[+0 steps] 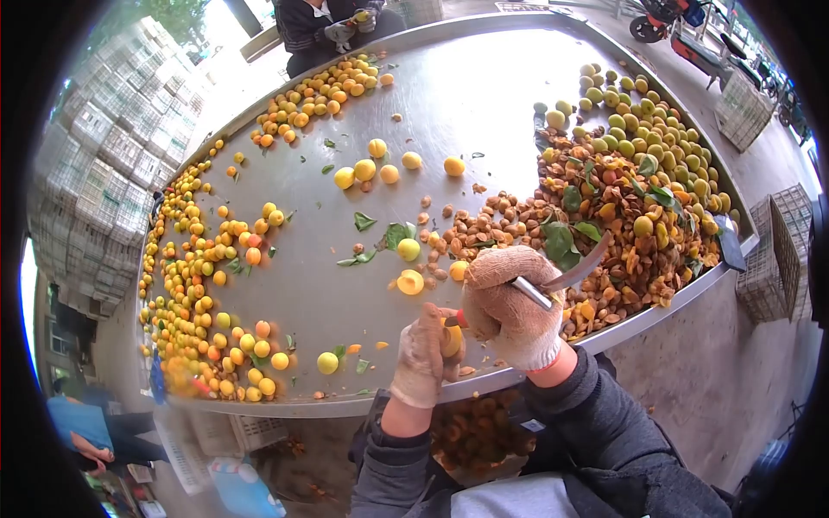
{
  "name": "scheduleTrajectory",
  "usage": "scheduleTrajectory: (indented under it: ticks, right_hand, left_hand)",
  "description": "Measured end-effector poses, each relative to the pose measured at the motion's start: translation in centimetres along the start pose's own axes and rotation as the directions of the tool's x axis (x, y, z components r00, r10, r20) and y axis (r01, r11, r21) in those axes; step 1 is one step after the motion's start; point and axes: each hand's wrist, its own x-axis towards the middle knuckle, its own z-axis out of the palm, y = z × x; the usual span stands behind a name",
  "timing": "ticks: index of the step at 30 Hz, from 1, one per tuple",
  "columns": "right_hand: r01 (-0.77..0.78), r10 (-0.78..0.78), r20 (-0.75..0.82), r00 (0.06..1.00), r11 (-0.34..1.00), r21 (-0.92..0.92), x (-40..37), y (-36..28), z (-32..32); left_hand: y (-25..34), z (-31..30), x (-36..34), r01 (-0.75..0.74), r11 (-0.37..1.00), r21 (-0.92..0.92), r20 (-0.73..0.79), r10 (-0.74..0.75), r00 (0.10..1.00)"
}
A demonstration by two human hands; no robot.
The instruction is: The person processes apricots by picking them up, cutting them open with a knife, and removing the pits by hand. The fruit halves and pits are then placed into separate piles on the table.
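My left hand (420, 361), in a worn work glove, is closed around a yellow apricot (452, 340) near the table's front edge. Right beside it, my gloved right hand (511, 302) grips a curved knife (584, 266); the curved blade points up to the right, and a silver metal part sticks out of the fist. A small red piece shows between the two hands at the apricot. Just beyond them lie a halved apricot (409, 281) and a greenish one (408, 249). Brown apricot stones (496, 226) are heaped past my right hand.
Whole apricots (246, 237) spread over the left of the rimmed metal table (311, 233). Green fruit (652, 129) and a pile of cut pieces fill the right. Opposite, a gloved person (332, 30) holds fruit. Crates (112, 147) are stacked left; below the table edge sits a container of pieces (479, 432).
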Motion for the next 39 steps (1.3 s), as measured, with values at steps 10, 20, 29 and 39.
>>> scheduleTrajectory:
  ticks: [10, 20, 29, 39]
  right_hand:
    - [-0.193, 0.214, 0.094, 0.972, 0.962, -0.192, 1.1, -0.8, 1.1]
    - [-0.471, 0.545, -0.071, 0.835, 0.776, 0.420, 1.4, 0.0, 0.8]
    - [-0.228, 0.329, -0.247, 0.912, 0.904, 0.363, 0.9, 0.2, 1.5]
    - [-0.122, 0.128, 0.022, 0.991, 0.973, -0.199, 0.0, 0.0, 1.4]
  left_hand:
    - [-3.0, -1.6, 0.9, -0.239, 0.952, 0.194, 0.035, 0.237, 0.971]
    - [0.7, -1.3, 0.0, -0.174, 0.984, 0.046, -0.090, 0.177, 0.980]
    - [0.2, -1.8, 0.0, -0.034, 0.995, 0.093, -0.065, 0.040, 0.997]
    - [-2.0, -1.4, 0.9, -0.060, 0.988, 0.142, -0.076, 0.071, 0.995]
